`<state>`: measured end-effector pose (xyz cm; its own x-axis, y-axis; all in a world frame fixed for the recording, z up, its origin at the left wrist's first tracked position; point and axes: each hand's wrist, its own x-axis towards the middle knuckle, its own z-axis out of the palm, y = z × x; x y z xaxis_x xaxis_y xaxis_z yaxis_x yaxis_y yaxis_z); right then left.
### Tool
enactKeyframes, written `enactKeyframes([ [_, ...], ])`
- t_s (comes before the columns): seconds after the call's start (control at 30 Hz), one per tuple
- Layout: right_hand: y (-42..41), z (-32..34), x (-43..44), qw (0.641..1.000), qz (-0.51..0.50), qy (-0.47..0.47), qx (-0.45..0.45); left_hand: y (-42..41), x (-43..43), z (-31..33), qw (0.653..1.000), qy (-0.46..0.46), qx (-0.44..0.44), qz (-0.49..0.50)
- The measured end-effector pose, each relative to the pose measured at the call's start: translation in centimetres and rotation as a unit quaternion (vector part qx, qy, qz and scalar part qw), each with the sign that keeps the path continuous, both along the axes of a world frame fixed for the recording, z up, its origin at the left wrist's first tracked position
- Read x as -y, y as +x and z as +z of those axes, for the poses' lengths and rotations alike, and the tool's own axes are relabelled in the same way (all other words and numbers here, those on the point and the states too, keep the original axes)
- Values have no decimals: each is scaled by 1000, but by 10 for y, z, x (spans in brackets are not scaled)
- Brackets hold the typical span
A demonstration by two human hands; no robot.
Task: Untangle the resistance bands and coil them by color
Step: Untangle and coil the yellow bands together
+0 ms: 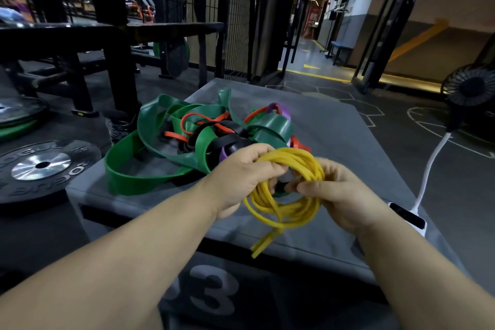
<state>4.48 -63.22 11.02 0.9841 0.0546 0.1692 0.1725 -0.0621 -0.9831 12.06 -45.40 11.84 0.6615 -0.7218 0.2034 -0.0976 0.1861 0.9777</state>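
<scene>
A thin yellow band is wound into a round coil held above the near part of a grey padded box. My left hand grips the coil's top left, fingers curled over the strands. My right hand pinches its right side. A short yellow end hangs below the coil. Behind the hands lies a tangled heap: wide green bands, a red band, black bands and a purple band, all knotted together.
Black weight plates lie on the floor to the left of the box. A dark bench and rack stand behind them. At the right, a black fan with a white cable stands on the floor.
</scene>
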Motion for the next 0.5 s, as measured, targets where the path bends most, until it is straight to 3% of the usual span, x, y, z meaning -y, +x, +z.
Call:
enactKeyframes([
  [0.13,1,-11,-10,996,-25,-61,-60,-3,0,3,997,-49,-59,22],
  [0.2,2,-9,-17,996,-73,1,-43,1,0,1,995,-44,-71,60],
  [0.23,3,-4,-18,992,-98,67,-30,6,0,0,994,-22,-51,91],
  [0.3,2,5,-15,976,-125,177,1,17,0,-5,983,89,79,140],
  [0.37,1,12,-17,964,-118,237,11,19,1,-11,959,197,180,99],
  [0.43,1,12,-21,956,-113,271,-2,15,3,-16,959,219,173,39],
  [0.5,0,14,-23,963,-128,236,-23,12,1,-17,961,230,149,33],
])
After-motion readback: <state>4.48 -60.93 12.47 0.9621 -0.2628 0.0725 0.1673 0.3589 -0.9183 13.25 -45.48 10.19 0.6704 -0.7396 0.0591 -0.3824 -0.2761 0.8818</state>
